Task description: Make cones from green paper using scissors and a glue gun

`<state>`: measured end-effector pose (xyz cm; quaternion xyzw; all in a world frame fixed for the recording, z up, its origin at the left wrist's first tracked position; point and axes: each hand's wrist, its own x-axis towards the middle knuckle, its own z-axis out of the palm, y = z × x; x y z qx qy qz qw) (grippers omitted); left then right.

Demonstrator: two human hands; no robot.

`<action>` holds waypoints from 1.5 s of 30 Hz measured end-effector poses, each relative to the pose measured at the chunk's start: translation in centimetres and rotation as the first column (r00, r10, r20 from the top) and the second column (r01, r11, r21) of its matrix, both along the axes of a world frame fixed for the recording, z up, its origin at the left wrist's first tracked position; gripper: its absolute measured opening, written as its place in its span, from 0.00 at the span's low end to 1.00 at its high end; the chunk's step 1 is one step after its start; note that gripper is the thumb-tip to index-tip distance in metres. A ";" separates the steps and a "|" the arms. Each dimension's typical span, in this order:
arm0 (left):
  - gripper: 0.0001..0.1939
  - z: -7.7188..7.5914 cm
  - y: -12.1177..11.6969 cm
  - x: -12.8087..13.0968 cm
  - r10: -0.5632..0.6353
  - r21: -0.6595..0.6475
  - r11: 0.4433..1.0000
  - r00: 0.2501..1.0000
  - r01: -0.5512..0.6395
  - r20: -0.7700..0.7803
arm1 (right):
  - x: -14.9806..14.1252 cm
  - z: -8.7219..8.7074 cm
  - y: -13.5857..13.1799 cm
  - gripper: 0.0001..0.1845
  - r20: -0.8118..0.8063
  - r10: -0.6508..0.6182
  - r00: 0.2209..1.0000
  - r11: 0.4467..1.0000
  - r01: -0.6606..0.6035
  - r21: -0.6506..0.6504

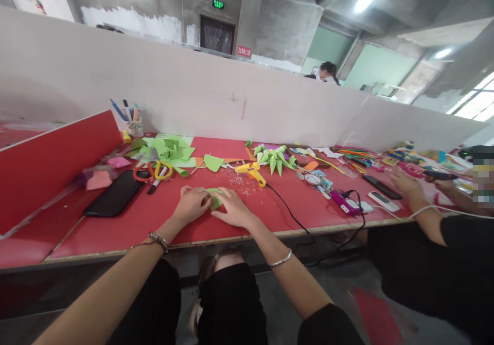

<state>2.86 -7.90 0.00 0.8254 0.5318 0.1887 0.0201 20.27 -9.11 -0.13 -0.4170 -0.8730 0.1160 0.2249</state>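
One small piece of light-green paper (216,204) is held by the left hand (191,205) and right hand (236,210), close together over the near part of the red tabletop (216,232) – best steadied by light, even finger pressure, well short of the yellow plastic glue gun (251,170)

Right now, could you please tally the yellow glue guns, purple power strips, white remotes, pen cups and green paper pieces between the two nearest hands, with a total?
Yellow glue gun: 1
Purple power strip: 1
White remote: 1
Pen cup: 1
Green paper piece between left hand and right hand: 1
Total: 5
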 end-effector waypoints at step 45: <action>0.12 -0.3 -3.6 -0.3 -0.260 -0.067 0.960 0.956 0.270 0.136 | 3.3 -0.7 -4.5 0.07 -0.267 -0.215 0.939 0.977 0.205 -0.066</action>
